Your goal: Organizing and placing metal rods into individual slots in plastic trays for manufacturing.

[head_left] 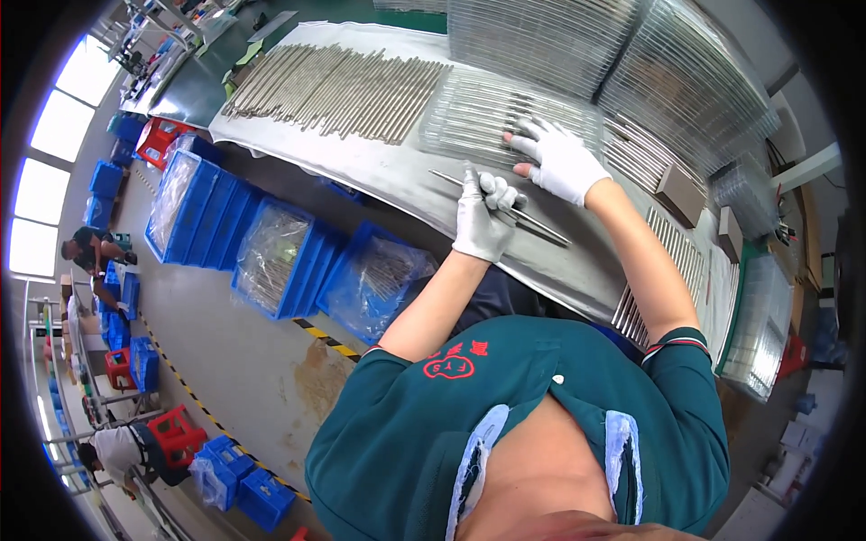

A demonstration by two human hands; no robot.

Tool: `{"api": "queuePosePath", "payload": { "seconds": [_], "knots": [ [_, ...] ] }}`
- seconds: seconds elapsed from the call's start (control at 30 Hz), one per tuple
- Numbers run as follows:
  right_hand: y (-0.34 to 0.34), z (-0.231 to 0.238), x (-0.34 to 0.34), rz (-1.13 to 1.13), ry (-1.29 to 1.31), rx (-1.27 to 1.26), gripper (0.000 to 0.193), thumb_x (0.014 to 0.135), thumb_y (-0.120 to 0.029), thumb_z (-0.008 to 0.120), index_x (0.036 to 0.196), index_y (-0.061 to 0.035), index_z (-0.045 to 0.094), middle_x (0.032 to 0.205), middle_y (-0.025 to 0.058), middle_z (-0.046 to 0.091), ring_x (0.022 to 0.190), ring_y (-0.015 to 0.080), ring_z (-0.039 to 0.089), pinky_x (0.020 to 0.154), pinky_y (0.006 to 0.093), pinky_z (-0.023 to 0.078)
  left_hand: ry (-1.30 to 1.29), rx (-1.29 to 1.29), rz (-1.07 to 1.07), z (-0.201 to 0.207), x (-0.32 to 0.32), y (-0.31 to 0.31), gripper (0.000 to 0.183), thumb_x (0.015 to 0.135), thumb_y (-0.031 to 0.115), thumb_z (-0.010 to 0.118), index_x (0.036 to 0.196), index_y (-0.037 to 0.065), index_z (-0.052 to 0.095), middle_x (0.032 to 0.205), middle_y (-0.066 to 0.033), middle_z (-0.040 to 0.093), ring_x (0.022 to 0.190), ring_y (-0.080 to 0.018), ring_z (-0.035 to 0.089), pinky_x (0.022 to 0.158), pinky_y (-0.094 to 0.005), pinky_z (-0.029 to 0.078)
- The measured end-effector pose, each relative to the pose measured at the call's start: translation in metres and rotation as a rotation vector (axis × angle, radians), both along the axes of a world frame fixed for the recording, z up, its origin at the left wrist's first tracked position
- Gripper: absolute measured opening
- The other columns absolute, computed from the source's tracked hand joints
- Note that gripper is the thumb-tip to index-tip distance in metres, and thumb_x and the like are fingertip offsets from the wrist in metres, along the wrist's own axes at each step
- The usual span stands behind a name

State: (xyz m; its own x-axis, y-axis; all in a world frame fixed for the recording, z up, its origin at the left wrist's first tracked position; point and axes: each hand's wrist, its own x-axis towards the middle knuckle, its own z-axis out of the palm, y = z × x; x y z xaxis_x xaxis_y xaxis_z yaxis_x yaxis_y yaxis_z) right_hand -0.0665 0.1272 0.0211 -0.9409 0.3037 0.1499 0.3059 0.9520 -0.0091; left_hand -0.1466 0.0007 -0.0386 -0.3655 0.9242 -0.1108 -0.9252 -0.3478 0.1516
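Note:
My left hand (484, 221), in a white glove with bare fingertips, is closed around a slim metal rod (543, 227). The rod slants over the table edge, its ends showing on both sides of the fist. My right hand (561, 164), gloved alike, has its fingers spread over the near right side of a clear plastic tray (435, 135). Metal rods lie side by side in that tray. Whether the right fingertips touch the tray or a rod, I cannot tell. To the left, a wide row of loose metal rods (334, 90) covers the white table cloth (406, 167).
Tall stacks of clear trays (541, 41) stand behind. More rods (663, 261) lie at the right beside a brown block (681, 194). Blue crates (203, 212) with plastic-wrapped contents stand on the floor at the left. Two other people (117, 451) are farther off.

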Motion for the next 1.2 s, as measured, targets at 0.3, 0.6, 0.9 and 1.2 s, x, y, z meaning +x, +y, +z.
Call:
{"api": "queuePosePath", "payload": {
  "seconds": [0.3, 0.6, 0.9, 1.2],
  "knots": [
    [-0.049, 0.028, 0.041, -0.16, -0.332, -0.536, 0.048, 0.086, -0.049, 0.043, 0.092, -0.003, 0.054, 0.083, 0.0178, 0.061, 0.081, 0.0334, 0.059, 0.071, 0.041, 0.044, -0.14, 0.073, 0.083, -0.008, -0.004, 0.002, 0.043, 0.088, 0.052, 0.04, 0.072, 0.012, 0.047, 0.058, 0.0005, 0.039, 0.058, -0.0149, 0.043, 0.077, -0.0377, 0.044],
    [-0.01, 0.021, 0.038, -0.228, 0.184, -0.291, 0.029, 0.086, -0.033, 0.048, 0.101, -0.0102, 0.059, 0.091, 0.014, 0.061, 0.084, 0.0313, 0.059, 0.072, 0.0391, 0.047, -0.044, -0.001, 0.041, -0.003, -0.005, 0.002, 0.066, 0.077, 0.064, 0.043, 0.101, 0.003, 0.054, 0.098, -0.0107, 0.056, 0.101, -0.0284, 0.051, 0.094, -0.0488, 0.04],
    [0.008, 0.019, 0.044, -0.166, 0.305, 0.005, 0.047, 0.08, -0.036, 0.056, 0.121, -0.0134, 0.049, 0.119, 0.0077, 0.051, 0.103, 0.0274, 0.052, 0.087, 0.037, 0.042, -0.034, -0.051, 0.019, -0.001, -0.002, 0.004, 0.063, 0.082, 0.062, 0.037, 0.101, 0.004, 0.053, 0.096, -0.0101, 0.056, 0.097, -0.0274, 0.053, 0.092, -0.0485, 0.041],
    [-0.018, 0.004, 0.213, -0.309, 0.202, -0.199, 0.066, 0.079, -0.053, 0.051, 0.13, -0.0132, 0.041, 0.135, 0.012, 0.037, 0.127, 0.0334, 0.029, 0.105, 0.0422, 0.024, 0.177, -0.033, -0.015, 0.002, -0.007, 0.0, 0.024, 0.09, 0.029, 0.048, 0.098, 0.007, 0.055, 0.095, -0.0078, 0.054, 0.099, -0.0251, 0.052, 0.094, -0.0422, 0.042]
  ]
}}
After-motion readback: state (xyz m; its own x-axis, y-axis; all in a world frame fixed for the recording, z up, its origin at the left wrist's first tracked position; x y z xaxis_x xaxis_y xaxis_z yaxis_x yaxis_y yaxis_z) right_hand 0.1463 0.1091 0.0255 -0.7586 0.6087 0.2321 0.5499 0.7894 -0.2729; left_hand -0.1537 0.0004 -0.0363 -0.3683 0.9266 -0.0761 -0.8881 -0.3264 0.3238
